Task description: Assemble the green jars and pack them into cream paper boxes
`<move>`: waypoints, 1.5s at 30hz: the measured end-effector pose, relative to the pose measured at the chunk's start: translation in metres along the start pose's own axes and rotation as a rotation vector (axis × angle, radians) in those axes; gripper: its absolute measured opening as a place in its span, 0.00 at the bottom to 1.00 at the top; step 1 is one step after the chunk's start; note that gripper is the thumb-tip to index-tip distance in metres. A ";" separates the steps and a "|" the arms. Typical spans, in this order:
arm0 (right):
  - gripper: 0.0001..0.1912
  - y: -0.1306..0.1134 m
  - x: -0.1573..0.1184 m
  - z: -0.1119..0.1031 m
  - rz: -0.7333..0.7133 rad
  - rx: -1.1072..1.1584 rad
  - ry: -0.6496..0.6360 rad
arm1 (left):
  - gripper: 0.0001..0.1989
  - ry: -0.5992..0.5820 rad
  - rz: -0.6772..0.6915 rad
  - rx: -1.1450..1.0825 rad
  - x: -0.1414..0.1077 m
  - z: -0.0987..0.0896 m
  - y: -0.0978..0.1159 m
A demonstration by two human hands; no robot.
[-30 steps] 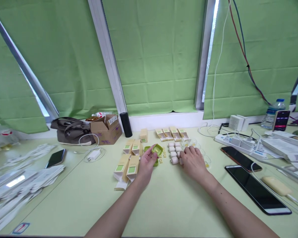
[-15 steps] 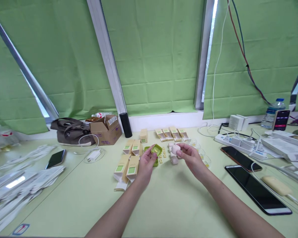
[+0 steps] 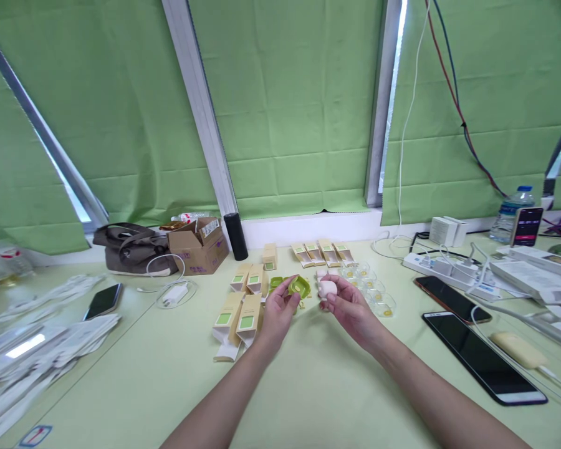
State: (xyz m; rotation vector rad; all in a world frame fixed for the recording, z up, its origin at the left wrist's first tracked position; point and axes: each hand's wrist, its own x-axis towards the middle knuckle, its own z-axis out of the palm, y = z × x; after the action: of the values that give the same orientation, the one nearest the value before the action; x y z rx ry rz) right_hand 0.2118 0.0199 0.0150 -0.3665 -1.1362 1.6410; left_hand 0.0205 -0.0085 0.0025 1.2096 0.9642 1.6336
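My left hand (image 3: 280,305) grips a small green silicone case (image 3: 301,287) by its edge, its hollow side facing up toward me. In my right hand (image 3: 350,305), thumb and fingers pinch a white rounded earbud case (image 3: 327,289). The two held things are close together but apart, just above the table. Behind my left hand another green case (image 3: 277,282) lies partly hidden. Small gold clips (image 3: 309,295) lie between the hands, mostly covered now. More white cases (image 3: 321,273) show behind my right hand. Beyond it are several clear plastic domes (image 3: 383,305) with yellow bits inside.
Several opened beige boxes (image 3: 250,315) stand left of my hands; others (image 3: 328,252) lie at the back. Phones (image 3: 481,355), a power strip (image 3: 449,268) and cables fill the right side. A carton (image 3: 199,246), a bag (image 3: 135,246) and white packaging strips (image 3: 51,349) are on the left.
My hands have come closer together. The white case has moved slightly left and lower, and the green case slightly right. Both stay held.
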 end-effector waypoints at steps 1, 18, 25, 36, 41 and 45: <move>0.22 0.000 -0.001 0.001 -0.005 -0.014 -0.011 | 0.35 -0.008 -0.008 0.004 -0.001 0.001 0.002; 0.25 0.010 0.007 -0.004 -0.061 -0.198 0.131 | 0.37 -0.013 0.053 0.140 -0.001 0.003 0.005; 0.29 0.010 0.007 -0.003 -0.081 -0.346 0.127 | 0.37 -0.006 0.086 0.235 0.001 -0.003 -0.005; 0.25 0.011 0.006 -0.002 -0.067 -0.383 0.094 | 0.35 0.012 0.142 0.383 -0.001 -0.004 -0.008; 0.24 0.012 0.006 -0.001 -0.069 -0.401 0.077 | 0.33 -0.011 0.192 0.461 -0.003 -0.003 -0.005; 0.22 0.014 0.006 -0.001 -0.076 -0.394 0.075 | 0.32 -0.031 0.216 0.497 -0.004 -0.004 -0.005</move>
State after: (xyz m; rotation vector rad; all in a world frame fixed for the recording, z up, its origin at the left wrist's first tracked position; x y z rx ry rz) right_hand 0.2022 0.0255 0.0050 -0.6233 -1.3985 1.3215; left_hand 0.0183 -0.0109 -0.0040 1.7165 1.3052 1.5793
